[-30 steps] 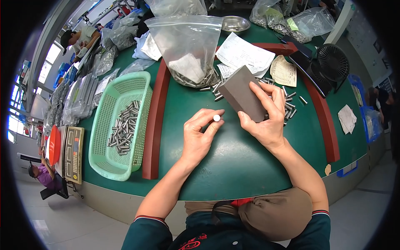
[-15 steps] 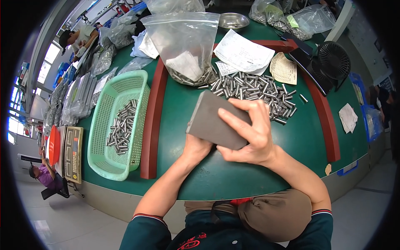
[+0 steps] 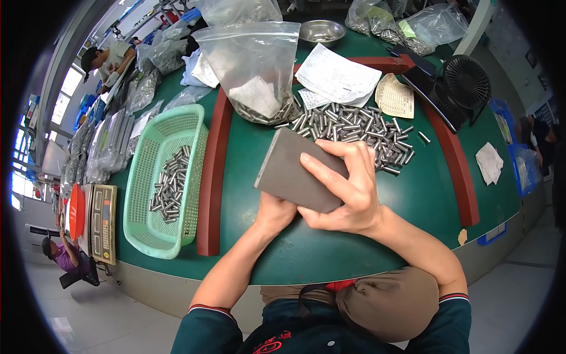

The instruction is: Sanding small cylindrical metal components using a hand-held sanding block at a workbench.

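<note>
A flat, grey-brown rectangular block (image 3: 295,168), perhaps a foam or sanding pad, is held tilted above the near middle of the green table. My right hand (image 3: 354,192) grips it from the right, with fingers bent over its upper face and the thumb along its lower edge. Under the block's near side is my left hand (image 3: 277,212); its fingers are hidden, so whether it holds the block or something behind it does not show. Just beyond lies a pile of small metal pins (image 3: 359,130). More metal pins (image 3: 171,186) lie in the green plastic basket (image 3: 156,242) on the left.
Red-brown rails (image 3: 210,194) border the work area. A clear bag (image 3: 247,53) of metal parts, paper sheets (image 3: 339,76) and a metal bowl (image 3: 321,32) stand farther back. At right are a black fan (image 3: 466,82) and a crumpled cloth (image 3: 489,164); a scale (image 3: 103,224) stands at left.
The whole view has shifted slightly. Both hands stay at the block, which is tilted a little differently, showing more of its left edge.
</note>
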### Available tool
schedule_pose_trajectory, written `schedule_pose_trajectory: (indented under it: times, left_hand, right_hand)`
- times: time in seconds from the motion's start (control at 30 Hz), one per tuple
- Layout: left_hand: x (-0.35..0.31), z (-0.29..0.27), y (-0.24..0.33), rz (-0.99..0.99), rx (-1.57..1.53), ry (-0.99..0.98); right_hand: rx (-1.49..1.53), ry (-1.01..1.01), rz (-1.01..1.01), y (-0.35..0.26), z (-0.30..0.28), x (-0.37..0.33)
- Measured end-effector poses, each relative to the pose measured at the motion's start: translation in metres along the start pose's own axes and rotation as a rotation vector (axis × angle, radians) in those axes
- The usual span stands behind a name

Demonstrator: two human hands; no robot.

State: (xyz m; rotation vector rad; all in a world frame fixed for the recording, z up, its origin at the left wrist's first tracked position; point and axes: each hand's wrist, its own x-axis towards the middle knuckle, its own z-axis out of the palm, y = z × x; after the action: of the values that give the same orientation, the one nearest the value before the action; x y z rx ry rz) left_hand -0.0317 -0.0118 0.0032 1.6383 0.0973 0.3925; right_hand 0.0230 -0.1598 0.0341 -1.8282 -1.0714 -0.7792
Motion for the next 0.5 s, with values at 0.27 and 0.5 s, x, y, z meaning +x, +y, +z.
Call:
schedule_pose_trajectory:
  times: [0.27,0.5]
  left_hand:
    - [0.015,-0.010,0.004,0.286,0.149,-0.258]
    - [0.014,-0.010,0.006,0.238,0.142,-0.222]
  right_hand:
    - [-0.101,0.188,0.242,0.041,-0.012,0.003]
    - [-0.129,0.135,0.206,0.040,-0.010,-0.002]
